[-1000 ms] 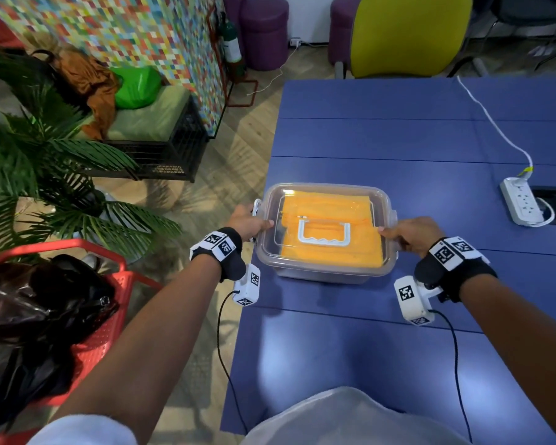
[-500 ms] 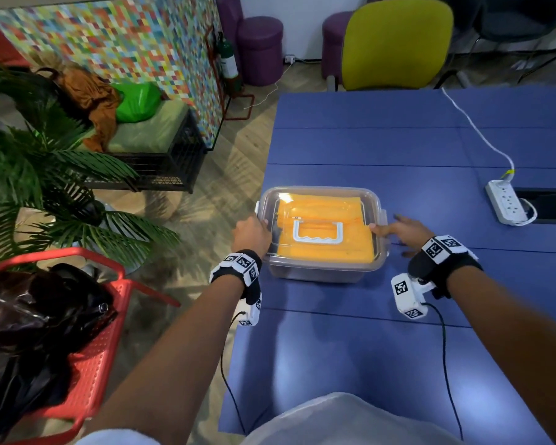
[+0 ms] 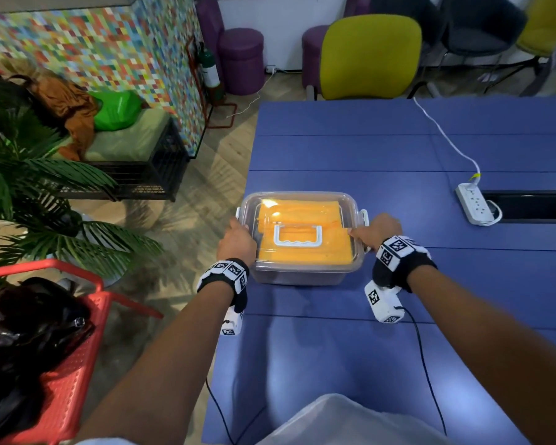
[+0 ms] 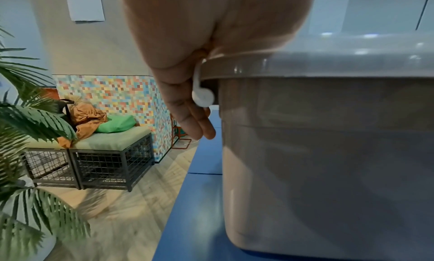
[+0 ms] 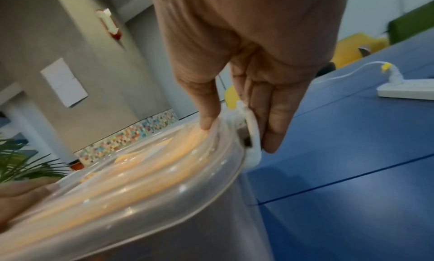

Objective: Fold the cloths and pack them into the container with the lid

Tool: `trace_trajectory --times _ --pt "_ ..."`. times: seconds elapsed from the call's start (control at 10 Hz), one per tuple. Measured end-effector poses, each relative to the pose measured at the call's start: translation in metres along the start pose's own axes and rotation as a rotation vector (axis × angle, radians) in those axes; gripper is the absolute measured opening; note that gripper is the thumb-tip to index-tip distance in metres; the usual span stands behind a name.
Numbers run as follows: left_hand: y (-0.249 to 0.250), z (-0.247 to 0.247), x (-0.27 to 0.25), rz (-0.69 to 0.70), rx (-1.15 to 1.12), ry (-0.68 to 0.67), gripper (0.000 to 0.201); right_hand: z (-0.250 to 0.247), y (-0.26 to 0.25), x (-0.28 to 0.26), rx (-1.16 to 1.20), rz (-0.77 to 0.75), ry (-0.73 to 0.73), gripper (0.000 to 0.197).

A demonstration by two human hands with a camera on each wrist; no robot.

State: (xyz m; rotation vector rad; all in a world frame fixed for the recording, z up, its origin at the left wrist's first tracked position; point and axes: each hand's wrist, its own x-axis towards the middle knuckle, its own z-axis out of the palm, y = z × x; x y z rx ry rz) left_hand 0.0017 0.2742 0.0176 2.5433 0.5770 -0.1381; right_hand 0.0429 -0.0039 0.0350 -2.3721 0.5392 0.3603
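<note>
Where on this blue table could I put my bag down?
The table is bare between the container and the yellow chair, and in front of the container between the forearms. Crowded spots: the container's sides, with the left hand and right hand, and around the power strip.

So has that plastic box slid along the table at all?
No. The box still sits just short of the same table seam, level with the power strip.

A: Where's the right hand (image 5: 246, 75)?
B: At the box (image 5: 164, 218) side, thumb on the clear lid (image 5: 150, 187), straight fingers (image 5: 272, 120) against the white latch (image 5: 253, 135).
A: Inside?
B: Orange cloths (image 5: 150, 164), blurred. A power strip (image 5: 406, 90) lies near the blue counter's (image 5: 352, 190) far edge.
</note>
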Motion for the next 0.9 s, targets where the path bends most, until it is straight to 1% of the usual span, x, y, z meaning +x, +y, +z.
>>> trace_trajectory --times 0.1,0.2,0.3,0.4,0.5,0.6,0.7,0.8,0.9 --pt "0.001 -0.002 -0.004 0.017 0.002 -0.009 0.037 0.004 -0.003 -0.003 -0.069 -0.029 0.028 0.041" --pt "0.002 -0.004 -0.006 0.017 -0.005 0.001 0.036 0.001 -0.006 -0.007 -0.088 -0.022 0.058 0.039" --pt "0.002 -0.003 -0.006 0.008 0.006 0.001 0.037 0.005 -0.015 -0.013 -0.16 -0.061 0.08 0.03" --pt "0.003 -0.004 -0.006 0.007 0.046 0.005 0.037 0.011 -0.018 -0.018 -0.247 -0.103 0.117 0.014" --pt "0.003 -0.003 -0.005 0.002 0.046 0.002 0.039 0.01 -0.011 -0.017 -0.23 -0.119 0.108 0.02" --pt "0.0 -0.001 -0.002 -0.007 0.033 0.015 0.035 0.007 0.004 -0.017 -0.235 -0.186 0.063 0.036" --pt "-0.006 0.003 -0.004 -0.013 0.037 0.028 0.033 0.006 0.034 -0.027 -0.075 -0.34 -0.051 0.022" --pt "-0.009 0.001 -0.016 0.01 -0.108 0.095 0.038 0.001 0.079 -0.035 0.201 -0.276 -0.214 0.015" --pt "-0.051 0.02 -0.05 -0.062 -0.406 0.248 0.048 -0.014 0.14 -0.052 0.274 -0.182 -0.305 0.01"
